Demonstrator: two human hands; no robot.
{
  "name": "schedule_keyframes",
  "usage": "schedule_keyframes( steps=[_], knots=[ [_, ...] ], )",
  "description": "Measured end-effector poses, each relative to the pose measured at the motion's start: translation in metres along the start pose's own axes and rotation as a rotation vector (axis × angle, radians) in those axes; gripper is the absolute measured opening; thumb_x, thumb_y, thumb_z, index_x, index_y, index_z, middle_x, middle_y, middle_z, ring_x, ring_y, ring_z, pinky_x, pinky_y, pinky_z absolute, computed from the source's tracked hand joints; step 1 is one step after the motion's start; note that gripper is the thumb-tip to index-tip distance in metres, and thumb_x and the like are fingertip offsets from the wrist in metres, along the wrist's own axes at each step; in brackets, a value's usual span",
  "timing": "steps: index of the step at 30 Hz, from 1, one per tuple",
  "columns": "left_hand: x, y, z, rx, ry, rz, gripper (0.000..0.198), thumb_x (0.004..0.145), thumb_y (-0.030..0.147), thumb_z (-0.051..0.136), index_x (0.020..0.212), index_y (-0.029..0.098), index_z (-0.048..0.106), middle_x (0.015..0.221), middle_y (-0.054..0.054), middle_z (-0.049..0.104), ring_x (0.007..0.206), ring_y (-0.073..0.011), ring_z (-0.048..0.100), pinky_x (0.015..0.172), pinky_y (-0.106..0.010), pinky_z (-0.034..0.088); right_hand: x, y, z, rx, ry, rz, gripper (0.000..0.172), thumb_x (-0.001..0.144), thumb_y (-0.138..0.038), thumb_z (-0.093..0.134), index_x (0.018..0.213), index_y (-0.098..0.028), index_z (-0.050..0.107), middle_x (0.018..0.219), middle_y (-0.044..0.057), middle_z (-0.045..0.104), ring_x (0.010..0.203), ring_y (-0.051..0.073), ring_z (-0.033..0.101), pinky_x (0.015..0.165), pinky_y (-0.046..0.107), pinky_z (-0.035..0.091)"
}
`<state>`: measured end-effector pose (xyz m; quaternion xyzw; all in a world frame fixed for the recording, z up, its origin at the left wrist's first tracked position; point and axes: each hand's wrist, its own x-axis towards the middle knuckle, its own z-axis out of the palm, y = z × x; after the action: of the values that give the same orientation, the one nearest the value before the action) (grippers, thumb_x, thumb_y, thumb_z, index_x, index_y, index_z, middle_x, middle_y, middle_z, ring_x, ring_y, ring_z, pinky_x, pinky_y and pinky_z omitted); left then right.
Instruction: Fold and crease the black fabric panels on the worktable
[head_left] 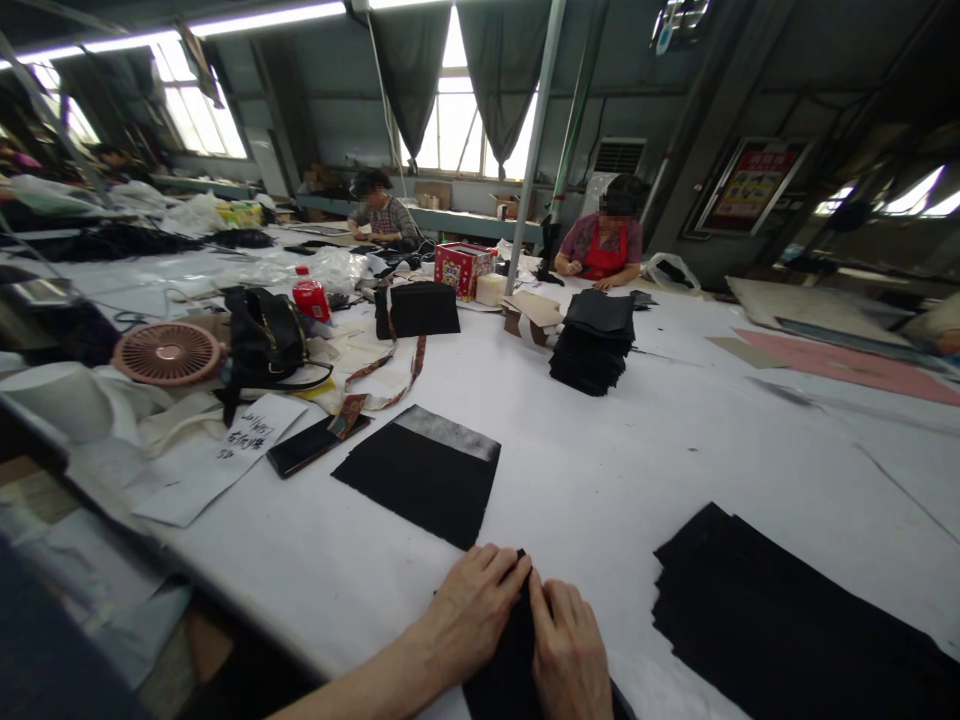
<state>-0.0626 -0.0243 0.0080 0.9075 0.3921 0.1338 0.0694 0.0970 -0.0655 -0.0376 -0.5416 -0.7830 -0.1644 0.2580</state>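
Note:
A narrow black fabric piece (504, 668) lies on the white table at the near edge, partly covered by my hands. My left hand (480, 600) is closed on its far end, with the fingers bent over the edge. Close beside it, my right hand (566, 640) pinches the same piece from the right, fingertips nearly meeting those of the left. Just beyond my left hand a flat black fabric panel (420, 475) with a greyish strip along its far edge lies on the table. Fanned black panels (780, 620) are spread to the right of my hands.
A pile of black pieces (592, 345) stands farther back, near a black folded stack (420, 308) and a red box (461, 270). At left are a phone (311, 447), a paper with writing (232, 455), a pink fan (169, 352) and a black bag (266, 340). Two people sit across the table.

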Motion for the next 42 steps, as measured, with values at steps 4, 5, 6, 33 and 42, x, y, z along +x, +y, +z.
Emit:
schedule_keyframes(
  steps=[4, 5, 6, 33, 42],
  knots=[
    [0.000, 0.000, -0.001, -0.021, -0.010, -0.017, 0.040, 0.094, 0.016, 0.046, 0.134, 0.020, 0.042, 0.122, -0.007, 0.054, 0.105, -0.0230, 0.050, 0.093, -0.038, 0.043, -0.002, 0.003, 0.002, 0.012, -0.015, -0.004, 0.046, 0.086, -0.001, 0.036, 0.129, -0.012, 0.048, 0.088, 0.008, 0.055, 0.076, 0.022, 0.050, 0.065, 0.036, 0.043],
    [0.000, 0.000, -0.001, -0.025, -0.014, -0.021, 0.041, 0.094, 0.016, 0.046, 0.134, 0.020, 0.042, 0.121, -0.007, 0.054, 0.105, -0.0232, 0.050, 0.093, -0.038, 0.043, -0.003, 0.004, 0.003, 0.018, -0.026, -0.011, 0.046, 0.086, -0.002, 0.037, 0.130, -0.013, 0.048, 0.088, 0.008, 0.055, 0.077, 0.022, 0.050, 0.065, 0.036, 0.043],
    [0.000, 0.000, -0.002, -0.028, -0.017, -0.026, 0.041, 0.093, 0.016, 0.046, 0.134, 0.020, 0.043, 0.121, -0.007, 0.054, 0.105, -0.0234, 0.050, 0.093, -0.038, 0.043, -0.004, 0.005, 0.004, 0.023, -0.039, -0.019, 0.047, 0.086, -0.002, 0.038, 0.131, -0.013, 0.048, 0.089, 0.008, 0.056, 0.077, 0.022, 0.051, 0.066, 0.036, 0.043],
    [0.009, -0.003, -0.018, -0.018, -0.099, -0.049, 0.035, 0.090, 0.018, 0.054, 0.124, 0.023, 0.050, 0.127, -0.006, 0.054, 0.105, -0.0241, 0.053, 0.088, -0.039, 0.047, 0.004, -0.007, -0.012, -0.004, -0.146, 0.093, 0.041, 0.085, -0.001, 0.044, 0.124, -0.011, 0.051, 0.091, 0.007, 0.054, 0.083, 0.023, 0.049, 0.071, 0.038, 0.041],
    [0.007, -0.015, -0.018, -0.048, -0.077, 0.054, 0.052, 0.091, 0.013, 0.048, 0.140, 0.026, 0.037, 0.145, -0.005, 0.044, 0.112, -0.0215, 0.052, 0.092, -0.037, 0.044, 0.005, -0.007, -0.013, -0.016, -0.126, 0.107, 0.039, 0.083, 0.000, 0.044, 0.119, -0.012, 0.055, 0.090, 0.008, 0.054, 0.082, 0.023, 0.048, 0.071, 0.037, 0.039]
  ],
)
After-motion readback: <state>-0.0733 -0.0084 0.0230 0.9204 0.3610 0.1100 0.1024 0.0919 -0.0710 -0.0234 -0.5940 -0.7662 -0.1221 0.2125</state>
